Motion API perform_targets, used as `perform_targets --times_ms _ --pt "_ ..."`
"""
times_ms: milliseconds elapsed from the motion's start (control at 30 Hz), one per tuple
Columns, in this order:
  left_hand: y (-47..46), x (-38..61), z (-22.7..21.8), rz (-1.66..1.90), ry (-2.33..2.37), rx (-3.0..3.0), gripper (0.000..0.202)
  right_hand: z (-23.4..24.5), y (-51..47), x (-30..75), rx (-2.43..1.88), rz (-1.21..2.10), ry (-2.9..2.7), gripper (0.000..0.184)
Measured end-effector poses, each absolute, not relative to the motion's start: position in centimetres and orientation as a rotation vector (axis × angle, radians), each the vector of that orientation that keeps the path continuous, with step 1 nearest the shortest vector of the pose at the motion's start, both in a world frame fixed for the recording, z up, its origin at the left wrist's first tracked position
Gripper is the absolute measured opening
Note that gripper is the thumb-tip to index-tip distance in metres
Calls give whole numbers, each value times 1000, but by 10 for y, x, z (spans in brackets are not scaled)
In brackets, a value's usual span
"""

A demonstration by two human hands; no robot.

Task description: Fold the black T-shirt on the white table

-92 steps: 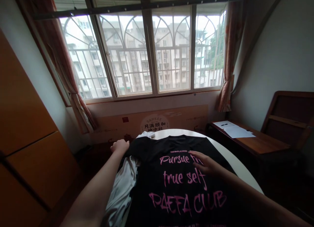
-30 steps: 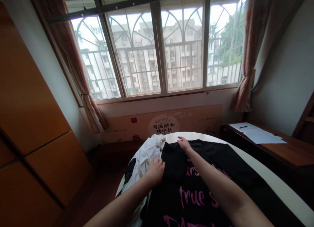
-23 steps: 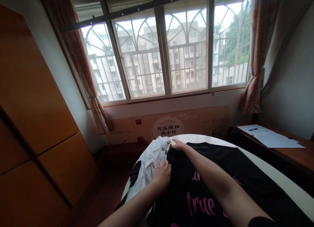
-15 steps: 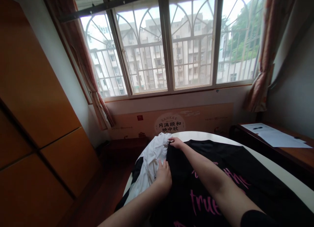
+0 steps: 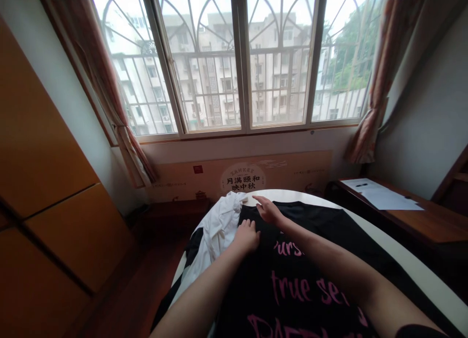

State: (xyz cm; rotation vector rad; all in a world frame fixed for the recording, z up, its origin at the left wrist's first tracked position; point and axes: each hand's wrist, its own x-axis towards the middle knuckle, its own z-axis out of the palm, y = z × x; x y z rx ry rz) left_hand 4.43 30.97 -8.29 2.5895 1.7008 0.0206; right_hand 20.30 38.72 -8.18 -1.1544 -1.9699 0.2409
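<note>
A black shirt [image 5: 314, 274] with pink lettering lies spread over a round white table [image 5: 272, 196]. Along its left side runs a crumpled white garment [image 5: 215, 226], with more dark cloth beyond it. My left hand [image 5: 248, 235] rests on the shirt's left edge, beside the white garment, fingers slightly bent and apart. Just above the shirt's far left corner is my right hand [image 5: 269, 212], its fingers stretched out and holding nothing.
A brown desk [image 5: 438, 221] with white papers [image 5: 383, 195] stands to the right. Wooden cabinets [image 5: 44, 133] rise on the left. Ahead are a barred window [image 5: 219, 84], tied curtains [image 5: 133, 152] and a printed panel [image 5: 175, 179] below the sill.
My right hand has let go of the cloth at the far corner and drawn slightly back, fingers opened. My left hand has moved forward along the shirt's edge. The view has shifted a little.
</note>
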Motion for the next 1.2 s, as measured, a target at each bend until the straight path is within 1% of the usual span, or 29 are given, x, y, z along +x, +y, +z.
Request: perform_targets --times_ms 133,200,300,400,500,667,767,933,1200 --pt "335 57 -86 96 1806 2495 73 -85 362 277 -1263 161 -1891 54" --pt "343 60 -91 93 1840 2450 74 -90 348 325 -1445 115 -1847 61" --pt "347 61 -101 66 1881 2409 77 -105 321 398 -1827 105 -1803 69" --pt "349 60 -105 48 1883 2422 78 -124 290 457 -2124 148 -1807 71" --pt "357 61 -99 -7 1873 2411 80 -136 271 492 -2276 256 -1820 71" --pt "362 82 -84 17 1889 2429 78 -132 271 500 -2261 243 -1859 70" --pt "353 99 -88 35 1844 2467 76 -131 269 485 -2183 251 -1964 72" --pt "341 109 -101 3 1863 2447 78 -137 259 465 -2128 278 -2056 67" --pt "325 114 -88 97 1945 2519 72 -128 254 463 -2146 266 -2035 63"
